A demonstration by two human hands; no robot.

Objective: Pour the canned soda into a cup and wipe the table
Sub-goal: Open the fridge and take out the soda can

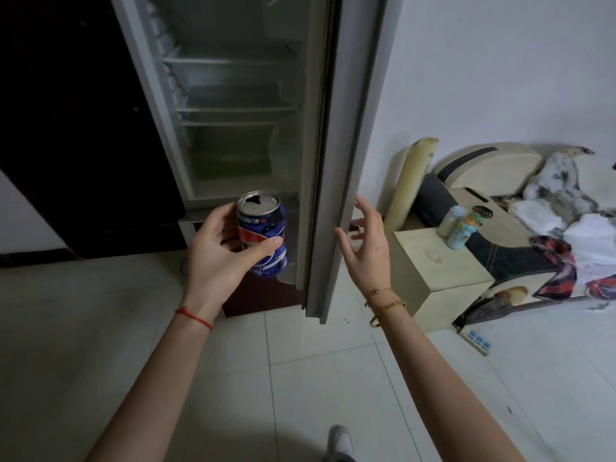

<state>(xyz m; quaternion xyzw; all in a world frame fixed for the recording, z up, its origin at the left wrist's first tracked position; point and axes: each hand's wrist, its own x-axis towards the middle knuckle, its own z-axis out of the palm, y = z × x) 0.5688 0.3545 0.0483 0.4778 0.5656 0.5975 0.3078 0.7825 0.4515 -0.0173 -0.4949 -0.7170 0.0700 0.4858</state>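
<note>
**A soda can in one hand, by the fridge**

The soda can [263,233] is blue with a red and white mark. It is held up in the air, in front of the bottom of the open fridge [233,105]. The can stands almost straight up, tipped a little. Its top has a dark hole in it.

The left hand [221,255] is the grip on the can. Its thumb lies across the front of the can and its fingers curl round the far side. A red string [193,317] goes round that wrist.

The right hand [365,243] is off to the right of the can. Its fingers are spread and bent a little, and it holds nothing. It is just beside the edge of the fridge door [336,161]; I cannot tell if it touches. Gold bracelets [386,303] sit on that wrist.

Farther right of that hand are a pale box [443,275], two small bottles [458,226] and a heap of clothes [566,228]. Below both hands is the white tile floor [100,328].
</note>
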